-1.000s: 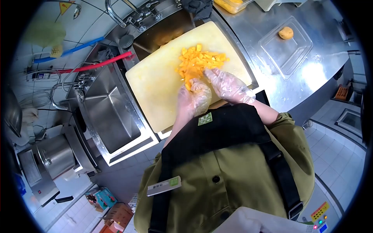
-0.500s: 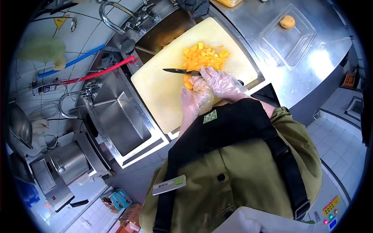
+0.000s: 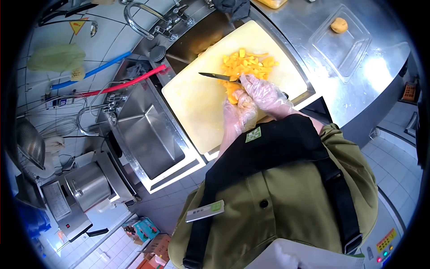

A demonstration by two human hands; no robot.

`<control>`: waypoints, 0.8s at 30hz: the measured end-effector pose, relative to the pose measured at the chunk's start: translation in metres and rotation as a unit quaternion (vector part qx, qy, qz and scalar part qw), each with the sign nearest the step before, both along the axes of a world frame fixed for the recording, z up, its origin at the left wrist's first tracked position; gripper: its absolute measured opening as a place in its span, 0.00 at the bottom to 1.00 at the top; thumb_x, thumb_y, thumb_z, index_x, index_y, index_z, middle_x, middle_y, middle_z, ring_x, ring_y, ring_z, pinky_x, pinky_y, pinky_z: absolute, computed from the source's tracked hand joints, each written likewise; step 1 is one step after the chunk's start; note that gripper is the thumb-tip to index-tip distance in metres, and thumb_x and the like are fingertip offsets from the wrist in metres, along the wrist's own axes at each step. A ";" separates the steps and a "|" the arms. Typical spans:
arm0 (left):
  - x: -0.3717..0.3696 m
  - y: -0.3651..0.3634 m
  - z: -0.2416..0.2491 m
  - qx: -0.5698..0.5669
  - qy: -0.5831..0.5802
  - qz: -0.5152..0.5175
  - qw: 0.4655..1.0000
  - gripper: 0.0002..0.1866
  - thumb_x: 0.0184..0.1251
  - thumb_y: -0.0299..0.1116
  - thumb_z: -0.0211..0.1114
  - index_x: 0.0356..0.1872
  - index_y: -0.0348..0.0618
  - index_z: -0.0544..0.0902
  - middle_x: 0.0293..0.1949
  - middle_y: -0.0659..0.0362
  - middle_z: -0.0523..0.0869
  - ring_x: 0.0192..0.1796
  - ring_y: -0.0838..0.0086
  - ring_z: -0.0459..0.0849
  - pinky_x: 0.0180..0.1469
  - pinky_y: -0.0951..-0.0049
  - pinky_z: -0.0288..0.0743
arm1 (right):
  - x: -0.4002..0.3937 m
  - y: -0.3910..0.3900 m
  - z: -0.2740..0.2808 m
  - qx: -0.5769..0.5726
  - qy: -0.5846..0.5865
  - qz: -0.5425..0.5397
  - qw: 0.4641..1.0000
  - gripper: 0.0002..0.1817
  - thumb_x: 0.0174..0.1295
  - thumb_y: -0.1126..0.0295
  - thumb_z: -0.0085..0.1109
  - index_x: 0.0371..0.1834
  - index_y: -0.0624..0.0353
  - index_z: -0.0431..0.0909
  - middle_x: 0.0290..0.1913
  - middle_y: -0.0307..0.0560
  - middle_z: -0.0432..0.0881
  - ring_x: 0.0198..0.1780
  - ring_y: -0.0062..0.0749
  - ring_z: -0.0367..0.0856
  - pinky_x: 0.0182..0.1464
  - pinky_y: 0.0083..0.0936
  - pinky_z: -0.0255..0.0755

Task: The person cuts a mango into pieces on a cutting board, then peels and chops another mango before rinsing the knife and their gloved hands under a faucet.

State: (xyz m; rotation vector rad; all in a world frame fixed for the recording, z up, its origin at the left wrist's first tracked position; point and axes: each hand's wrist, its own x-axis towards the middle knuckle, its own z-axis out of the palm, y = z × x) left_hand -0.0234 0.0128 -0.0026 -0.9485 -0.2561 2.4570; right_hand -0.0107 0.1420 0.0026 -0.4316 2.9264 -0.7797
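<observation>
A large cream cutting board [image 3: 190,105] carries a heap of chopped orange-yellow pieces [image 3: 251,65]. My right hand [image 3: 266,96], in a clear plastic glove, is closed round the handle of a knife. The dark knife blade [image 3: 214,75] points left, lying between the heap and a larger orange-yellow piece [image 3: 231,93]. That piece is under the fingers of my left hand [image 3: 243,110], also gloved, which grips it on the near part of the board. The two hands are side by side, and the knife's handle is mostly hidden.
The board lies across a sink [image 3: 204,38] with a tap [image 3: 139,22]. Left of it is a second steel basin [image 3: 152,143]. On the steel counter [image 3: 304,27] stands a clear tray [image 3: 342,60] holding a round yellowish item [image 3: 339,25]. A steel pot [image 3: 88,184] stands lower left.
The whole view has shifted right. Against the board, the knife blade has moved slightly away from me, and more of the larger orange-yellow piece shows beside my left fingers.
</observation>
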 end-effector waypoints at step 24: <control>-0.020 -0.017 -0.014 -0.002 0.199 -0.057 0.978 0.16 0.66 0.37 0.48 0.48 0.37 0.71 0.37 0.53 0.76 0.35 0.70 0.76 0.35 0.75 0.73 | 0.005 0.021 0.009 -0.079 0.124 -0.080 0.986 0.18 0.61 0.68 0.47 0.55 0.57 0.69 0.53 0.51 0.73 0.52 0.45 0.73 0.56 0.31 0.66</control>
